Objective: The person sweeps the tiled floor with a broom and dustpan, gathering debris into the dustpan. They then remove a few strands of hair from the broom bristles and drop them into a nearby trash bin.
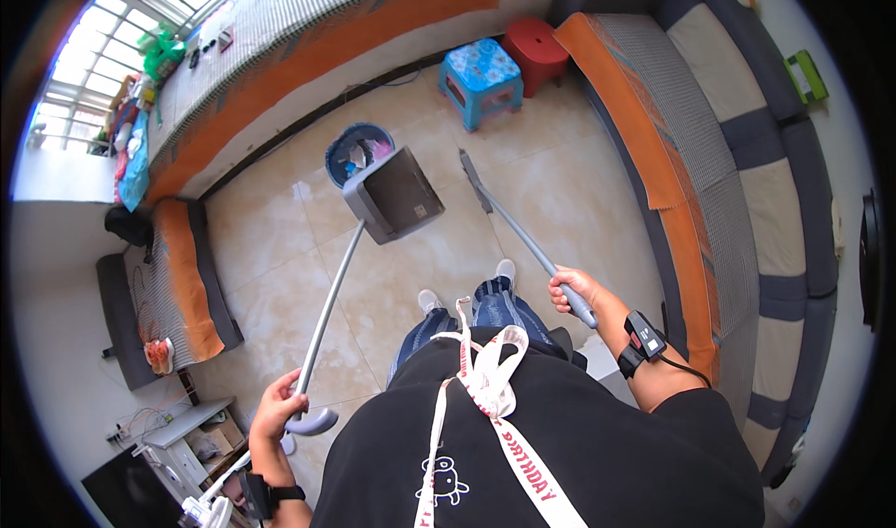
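My left hand (278, 403) grips the upper end of a long grey handle, just above its curved hook-shaped end. At the far end of that handle is a grey long-handled dustpan (399, 196), tilted beside the rim of a blue waste bin (334, 171). Pink, white and blue litter lies in the bin. My right hand (575, 289) is closed around the grey handle of a broom (521, 228). Its narrow dark head (476, 181) is over the tiled floor, right of the dustpan. Whether the head touches the tiles I cannot tell.
A blue patterned plastic stool (481, 80) and a red stool (536, 52) stand ahead. A sofa with an orange-edged cover (658, 157) runs along the right. A covered window ledge (280, 59) spans the far left. A small covered seat (183, 276) bears orange shoes (159, 355).
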`<state>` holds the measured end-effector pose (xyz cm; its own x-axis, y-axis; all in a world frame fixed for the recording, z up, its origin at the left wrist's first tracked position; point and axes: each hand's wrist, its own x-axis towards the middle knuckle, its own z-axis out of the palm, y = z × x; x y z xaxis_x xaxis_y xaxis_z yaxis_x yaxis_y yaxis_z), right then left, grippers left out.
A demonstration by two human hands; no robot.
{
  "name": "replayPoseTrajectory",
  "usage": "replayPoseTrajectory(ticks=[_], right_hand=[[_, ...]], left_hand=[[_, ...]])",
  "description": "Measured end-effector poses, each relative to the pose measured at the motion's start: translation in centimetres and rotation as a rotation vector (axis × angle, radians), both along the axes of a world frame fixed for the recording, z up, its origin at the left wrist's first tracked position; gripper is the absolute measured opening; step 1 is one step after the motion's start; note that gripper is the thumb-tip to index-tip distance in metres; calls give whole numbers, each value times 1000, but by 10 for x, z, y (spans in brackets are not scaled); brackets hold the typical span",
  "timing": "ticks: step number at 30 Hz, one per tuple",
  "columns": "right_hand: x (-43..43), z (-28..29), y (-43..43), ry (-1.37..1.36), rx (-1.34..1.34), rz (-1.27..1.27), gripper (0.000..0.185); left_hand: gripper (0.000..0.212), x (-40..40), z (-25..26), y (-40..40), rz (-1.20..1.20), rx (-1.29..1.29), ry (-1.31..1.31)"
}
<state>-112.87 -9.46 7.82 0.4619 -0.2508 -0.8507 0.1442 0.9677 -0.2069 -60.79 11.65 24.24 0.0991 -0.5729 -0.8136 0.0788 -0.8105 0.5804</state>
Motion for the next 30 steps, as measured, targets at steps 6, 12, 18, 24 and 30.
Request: replayPoseTrajectory(ticks=[6,12,18,24,30], right_hand=[[4,-2,-28,8,-37,39,17],[-1,-1,-34,-11,-86,115,18],[-15,5,-21,34,-93,145,16],[-29,9,-1,58,-78,110,13],[-35,16,9,87,-58,57,14]], left_hand=[[63,-37,39,-2,-40,-120,-365],[68,-55,-11,-36,-540,-188,-1259],[67,-49,-85,-67,-710,-212,-1447],[63,-51,-128,-92,-766,-133,-1491],[67,-43,-125,-87,-633,-224,-1384]])
